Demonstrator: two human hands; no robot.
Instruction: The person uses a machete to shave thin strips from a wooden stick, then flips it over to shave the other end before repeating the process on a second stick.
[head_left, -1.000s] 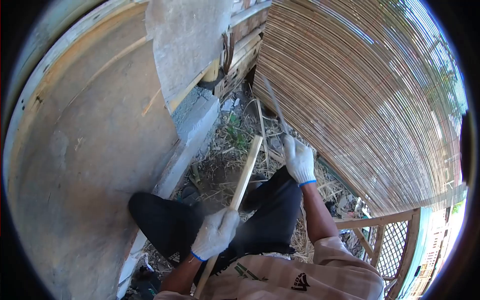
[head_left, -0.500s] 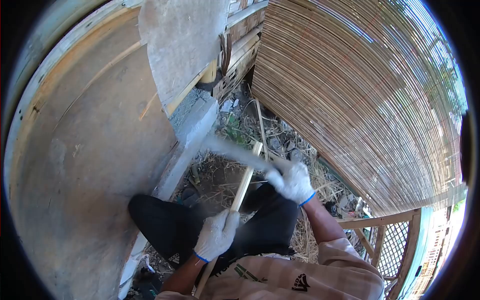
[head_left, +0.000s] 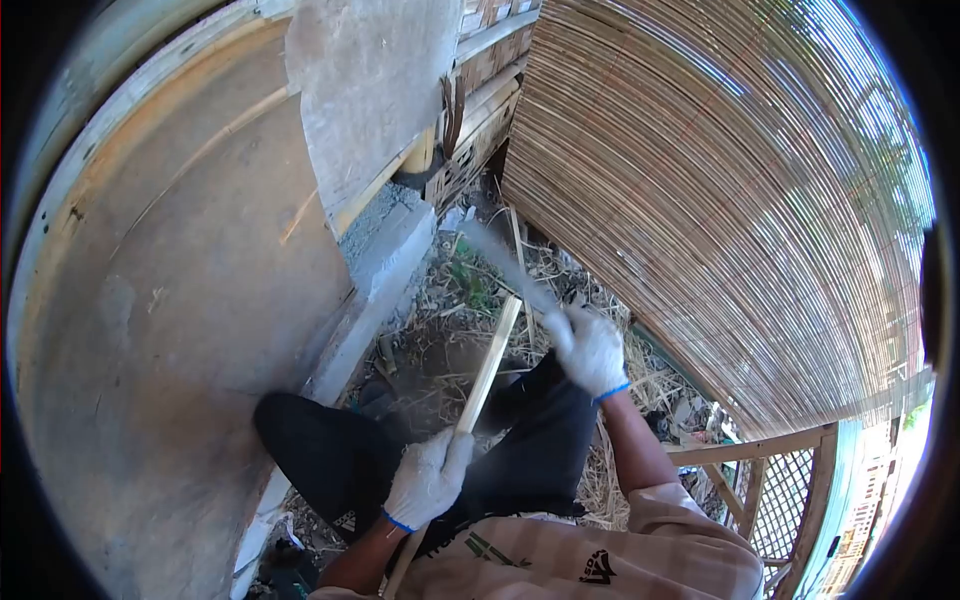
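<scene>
— How did we see the arms posed?

— The left hand (head_left: pixel 428 478), in a white knit glove, sat low and near, bent over the dark trousers (head_left: pixel 330 450). The right hand (head_left: pixel 590 348) was raised farther off, forearm bare.

— And the materials?

— A pale, flat, straight wooden stick (head_left: pixel 487 364) ran from the left hand out toward the straw litter (head_left: pixel 455 300). A long blade (head_left: pixel 500 262), blurred, rose up and left from the right glove. A woven reed screen (head_left: pixel 720 180) stood right.

— The fingers?

— Both sets were wrapped tight: left around the stick's near part, right around the blade's handle.
</scene>
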